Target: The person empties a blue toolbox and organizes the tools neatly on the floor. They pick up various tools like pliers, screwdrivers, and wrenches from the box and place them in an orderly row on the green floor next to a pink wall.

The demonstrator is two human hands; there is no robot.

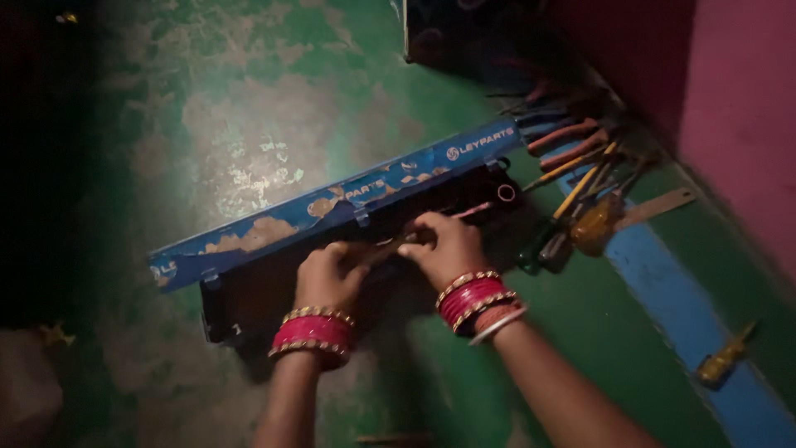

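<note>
While both hands, the left hand [330, 278] and right hand [446, 246], grip a thin tool [398, 243], they rest on a long blue box [332, 207] on the green floor [249, 99].

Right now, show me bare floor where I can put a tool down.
Bare floor lies behind the long blue box, and more in front of the right hand, towards the blue strip. The tool pile by the pink wall is crowded.

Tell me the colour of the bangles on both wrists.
Red with gold edging, on both the left wrist's bangles and the right wrist's bangles; seen in the head view.
</note>
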